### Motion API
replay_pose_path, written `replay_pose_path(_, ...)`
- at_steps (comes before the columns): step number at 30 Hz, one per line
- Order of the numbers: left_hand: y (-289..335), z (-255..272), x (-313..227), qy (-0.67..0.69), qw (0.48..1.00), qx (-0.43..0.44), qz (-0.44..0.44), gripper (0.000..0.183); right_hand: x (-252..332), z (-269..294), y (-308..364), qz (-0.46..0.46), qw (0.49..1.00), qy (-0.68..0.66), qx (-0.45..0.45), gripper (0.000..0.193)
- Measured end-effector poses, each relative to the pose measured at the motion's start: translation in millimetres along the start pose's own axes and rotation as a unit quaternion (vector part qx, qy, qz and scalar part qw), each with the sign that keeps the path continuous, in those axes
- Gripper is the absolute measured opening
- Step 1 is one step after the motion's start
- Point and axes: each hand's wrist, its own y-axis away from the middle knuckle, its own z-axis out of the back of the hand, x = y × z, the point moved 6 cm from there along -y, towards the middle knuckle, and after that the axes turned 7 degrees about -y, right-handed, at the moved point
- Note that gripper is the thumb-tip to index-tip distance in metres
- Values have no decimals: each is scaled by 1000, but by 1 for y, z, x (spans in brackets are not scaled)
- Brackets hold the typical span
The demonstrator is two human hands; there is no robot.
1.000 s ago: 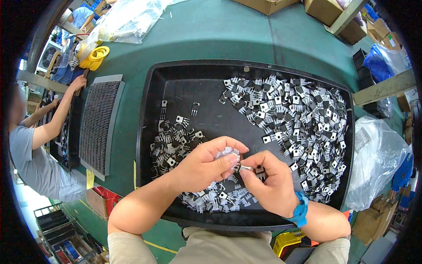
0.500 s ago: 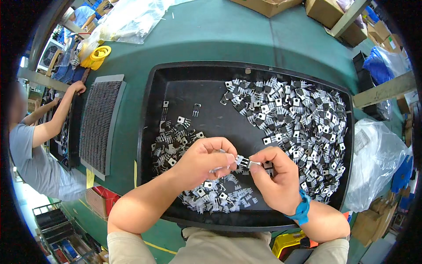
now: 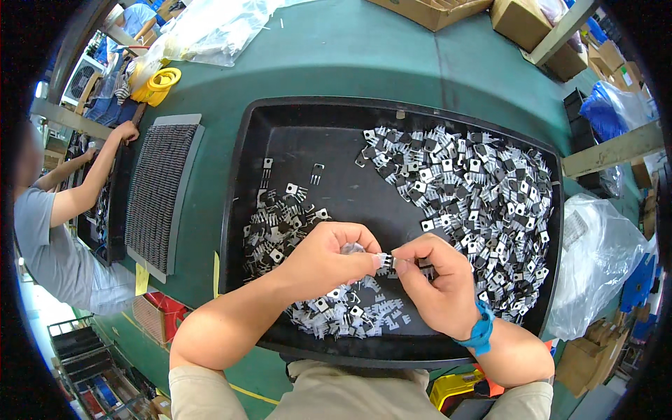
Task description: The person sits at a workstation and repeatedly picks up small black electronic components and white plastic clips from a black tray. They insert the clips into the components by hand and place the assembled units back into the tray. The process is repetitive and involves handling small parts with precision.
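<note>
Over the middle of the black tray (image 3: pixel 308 102), my hands meet fingertip to fingertip. My right hand (image 3: pixel 439 283), with a blue wristband, pinches a three-legged transistor (image 3: pixel 390 262) whose legs point left. A small translucent white plastic piece (image 3: pixel 381 260) sits at those legs, pinched between the thumb and finger of my left hand (image 3: pixel 325 253). More pale plastic seems tucked inside the left hand, partly hidden by its fingers. Below the hands lie loose white plastic pieces (image 3: pixel 385 315). A big heap of transistors (image 3: pixel 483 203) fills the tray's right side; a smaller pile (image 3: pixel 276 234) lies left.
A grey board packed with rows of dark parts (image 3: pixel 162 196) lies left of the tray on the green table (image 3: pixel 350 42). Beyond it a co-worker's arm (image 3: pixel 91 185) reaches over another tray. Clear plastic bags (image 3: pixel 595 259) lie right, cardboard boxes (image 3: pixel 434 12) at the back.
My hands have drawn closer together, so the transistor's legs and the white plastic piece now meet between the fingertips. The view has shifted slightly.
</note>
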Motion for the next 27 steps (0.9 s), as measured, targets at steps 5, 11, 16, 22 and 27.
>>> replay_pose_path(5, -1, 2, 4, -51, 999, 0, 3, 11, -6, -5, 1, -12, 1000, 7, 18, 10)
replay_pose_path(11, -1, -1, 2, -11, 1000, 4, 20, 12, -9, -4, 2, -39, 999, 6, 7, 15)
replay_pose_path(16, -1, 2, 3, -57, 998, -2, 4, 12, -8, -6, 2, -57, 998, -7, 14, 15)
replay_pose_path(22, 0, 2, -3, -37, 999, 4, 37, 9, -30, -3, 5, -213, 955, -207, 3, 10)
replay_pose_path(27, -3, 14, 3, 181, 984, 8, -1, 13, -42, 0, 0, -261, 897, -356, -19, 8)
